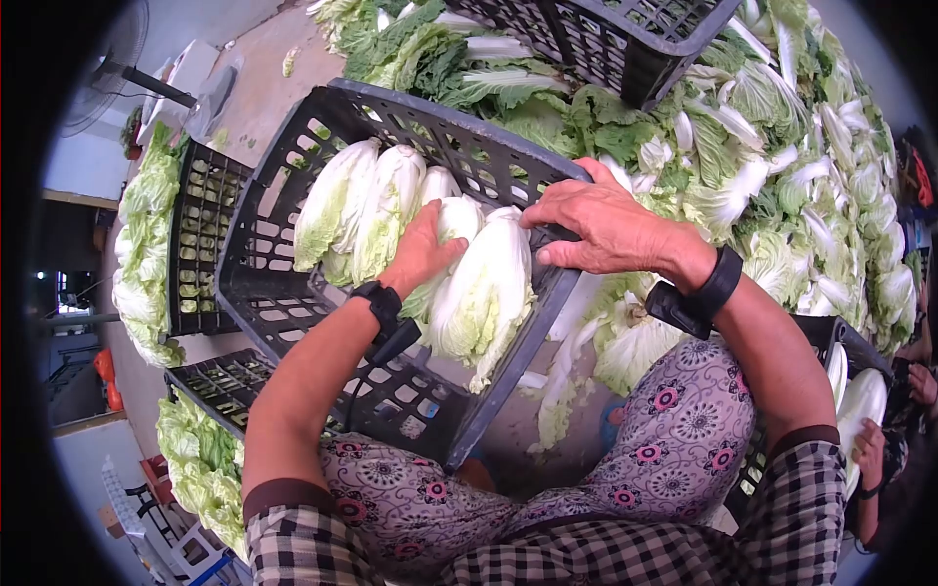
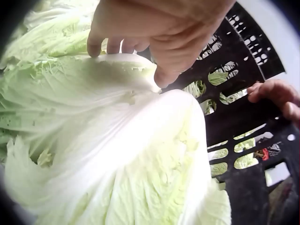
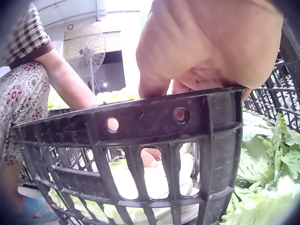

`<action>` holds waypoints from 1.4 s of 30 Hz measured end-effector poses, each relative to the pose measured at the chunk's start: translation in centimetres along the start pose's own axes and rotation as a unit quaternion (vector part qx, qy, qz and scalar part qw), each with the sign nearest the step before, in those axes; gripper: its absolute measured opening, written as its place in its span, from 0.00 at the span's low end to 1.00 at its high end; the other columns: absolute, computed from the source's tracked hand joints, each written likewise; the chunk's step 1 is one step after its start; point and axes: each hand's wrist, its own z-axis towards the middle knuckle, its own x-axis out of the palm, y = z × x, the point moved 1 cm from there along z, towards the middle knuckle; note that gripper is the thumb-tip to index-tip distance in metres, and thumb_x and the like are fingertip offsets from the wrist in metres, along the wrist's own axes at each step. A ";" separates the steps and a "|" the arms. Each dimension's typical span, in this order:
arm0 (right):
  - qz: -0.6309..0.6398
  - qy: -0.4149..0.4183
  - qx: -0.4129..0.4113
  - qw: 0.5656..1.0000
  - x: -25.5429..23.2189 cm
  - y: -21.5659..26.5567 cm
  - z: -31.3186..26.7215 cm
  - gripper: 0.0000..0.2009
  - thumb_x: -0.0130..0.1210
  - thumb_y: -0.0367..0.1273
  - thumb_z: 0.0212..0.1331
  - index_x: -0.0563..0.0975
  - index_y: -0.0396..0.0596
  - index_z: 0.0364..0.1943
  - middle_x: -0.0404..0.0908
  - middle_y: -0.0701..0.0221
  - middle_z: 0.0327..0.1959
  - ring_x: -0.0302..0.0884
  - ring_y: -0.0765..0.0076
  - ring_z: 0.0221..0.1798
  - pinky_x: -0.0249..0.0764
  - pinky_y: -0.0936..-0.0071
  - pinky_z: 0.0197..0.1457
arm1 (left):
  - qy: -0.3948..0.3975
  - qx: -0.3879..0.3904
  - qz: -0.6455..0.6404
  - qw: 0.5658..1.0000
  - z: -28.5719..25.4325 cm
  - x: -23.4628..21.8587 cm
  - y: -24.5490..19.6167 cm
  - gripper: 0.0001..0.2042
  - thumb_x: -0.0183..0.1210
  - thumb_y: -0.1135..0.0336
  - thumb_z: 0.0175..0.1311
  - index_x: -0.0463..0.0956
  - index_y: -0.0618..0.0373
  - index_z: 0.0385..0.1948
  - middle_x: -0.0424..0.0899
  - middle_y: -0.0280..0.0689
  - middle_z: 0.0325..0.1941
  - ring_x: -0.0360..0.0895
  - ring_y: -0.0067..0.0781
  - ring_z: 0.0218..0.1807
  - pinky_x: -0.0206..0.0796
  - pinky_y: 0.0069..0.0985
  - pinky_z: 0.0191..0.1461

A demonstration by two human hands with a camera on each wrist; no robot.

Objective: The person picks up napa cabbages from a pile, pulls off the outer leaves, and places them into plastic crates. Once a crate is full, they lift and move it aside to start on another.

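Observation:
A black plastic crate (image 1: 518, 369) lies tilted in front of the person's knees, with several napa cabbages inside. In the head view the left hand (image 1: 420, 252) reaches into it and holds a napa cabbage (image 1: 456, 221) in the row. The left wrist view shows its thumb and fingers spread around the pale base end of that cabbage (image 2: 117, 65). A larger napa cabbage (image 1: 484, 293) lies right beside it, nearest the crate's right wall. The right hand (image 1: 611, 225) grips the crate's upper right corner, fingers over the rim (image 3: 140, 104), as the right wrist view shows.
A big heap of loose cabbage leaves (image 1: 762, 186) spreads behind and to the right, with another black crate (image 1: 635, 39) on it. Filled crates (image 1: 207, 234) stand at the left. A second person's hand (image 1: 868, 451) holds a cabbage at the right edge. A fan (image 1: 107, 73) stands far left.

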 end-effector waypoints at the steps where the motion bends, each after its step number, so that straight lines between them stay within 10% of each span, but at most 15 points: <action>1: 0.001 0.001 0.003 1.000 -0.1 0.1 0.0 0.21 0.54 0.45 0.53 0.75 0.51 0.49 0.78 0.64 0.38 0.71 0.61 0.52 0.41 0.48 0.68 | 0.017 -0.049 -0.017 0.999 -0.1 -0.9 -1.4 0.38 0.64 0.57 0.49 0.56 0.69 0.59 0.70 0.55 0.54 0.69 0.45 0.55 0.61 0.32 0.58; 5: -0.005 -0.003 0.012 1.000 0.0 0.8 0.1 0.20 0.55 0.44 0.53 0.76 0.51 0.48 0.78 0.64 0.37 0.71 0.61 0.52 0.41 0.48 0.68 | 0.103 -0.129 0.056 0.985 -0.8 -2.8 -4.5 0.37 0.67 0.55 0.45 0.61 0.64 0.56 0.70 0.54 0.54 0.68 0.50 0.56 0.60 0.34 0.59; 9: -0.008 0.007 0.009 1.000 0.1 0.6 0.0 0.20 0.54 0.44 0.53 0.76 0.50 0.47 0.78 0.63 0.38 0.71 0.61 0.52 0.41 0.48 0.68 | -0.021 0.049 0.203 0.978 -0.4 -2.1 -1.9 0.31 0.69 0.53 0.43 0.65 0.59 0.47 0.72 0.48 0.44 0.73 0.41 0.47 0.65 0.28 0.52; 12: -0.007 0.015 0.014 1.000 0.0 0.7 0.1 0.20 0.54 0.44 0.54 0.76 0.49 0.47 0.78 0.64 0.40 0.70 0.61 0.53 0.41 0.49 0.67 | 0.063 -0.072 -0.104 0.990 -0.4 -1.5 -0.8 0.36 0.71 0.55 0.42 0.62 0.63 0.51 0.72 0.47 0.46 0.72 0.37 0.49 0.65 0.28 0.53; 22: -0.005 0.036 0.019 0.999 -0.4 0.5 0.1 0.20 0.52 0.46 0.55 0.75 0.50 0.48 0.77 0.64 0.43 0.69 0.61 0.55 0.38 0.49 0.67 | 0.069 -0.159 -0.190 0.966 -3.2 -3.2 -1.5 0.38 0.71 0.62 0.39 0.60 0.68 0.54 0.75 0.47 0.46 0.74 0.34 0.48 0.68 0.26 0.51; 31: 0.081 0.085 0.062 0.991 -1.0 -0.5 1.3 0.39 0.55 0.60 0.45 0.68 0.45 0.56 0.73 0.60 0.52 0.69 0.60 0.58 0.38 0.55 0.70 | -0.144 0.003 -0.252 0.957 -6.6 -13.8 -8.5 0.35 0.64 0.71 0.43 0.60 0.60 0.58 0.74 0.39 0.49 0.74 0.29 0.48 0.70 0.25 0.51; 35: 0.194 -0.054 0.034 0.979 -3.3 3.0 1.0 0.54 0.58 0.64 0.38 0.53 0.42 0.65 0.62 0.48 0.60 0.58 0.48 0.65 0.52 0.60 0.69 | -0.161 0.061 -0.327 0.929 -9.2 -15.9 -14.8 0.36 0.67 0.68 0.42 0.60 0.62 0.57 0.74 0.39 0.51 0.74 0.29 0.49 0.67 0.26 0.54; 42: 0.437 -0.192 -0.111 0.871 -6.7 11.9 0.9 0.44 0.71 0.41 0.35 0.61 0.40 0.59 0.72 0.60 0.51 0.69 0.66 0.55 0.64 0.69 0.61 | -0.118 0.199 -0.445 0.865 -10.4 -15.7 -23.0 0.39 0.69 0.62 0.44 0.57 0.60 0.59 0.72 0.38 0.52 0.70 0.29 0.53 0.62 0.27 0.59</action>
